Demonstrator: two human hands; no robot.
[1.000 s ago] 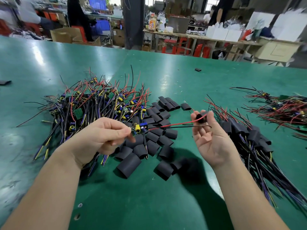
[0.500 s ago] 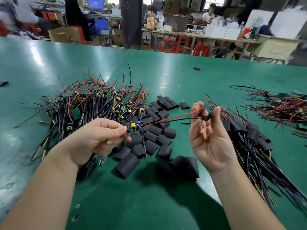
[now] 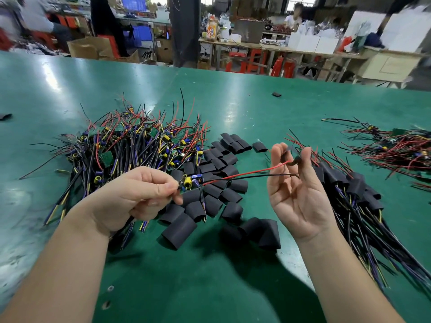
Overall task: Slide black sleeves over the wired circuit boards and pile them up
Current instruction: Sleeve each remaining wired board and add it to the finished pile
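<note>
My left hand point(image 3: 140, 197) pinches a small wired circuit board point(image 3: 190, 183) with a yellow coil, held above the table. Its red and black wires point(image 3: 245, 174) stretch rightward to my right hand point(image 3: 296, 190). That hand is raised palm-up and pinches a blurred black sleeve point(image 3: 295, 161) between thumb and fingers, with the wire tips right at the sleeve. Loose black sleeves point(image 3: 224, 180) lie between my hands. A heap of bare boards point(image 3: 130, 150) sits at the left. Sleeved boards point(image 3: 354, 192) are piled at the right.
The green table point(image 3: 210, 287) carries another tangle of red and black wires point(image 3: 396, 150) at the far right. Single stray sleeves lie at the back point(image 3: 276, 94) and at the left edge point(image 3: 5, 116). Workbenches and people are beyond the table.
My right hand has brought the sleeve up to the wire tips and turned it a little. My left hand holds the board nearly still.
</note>
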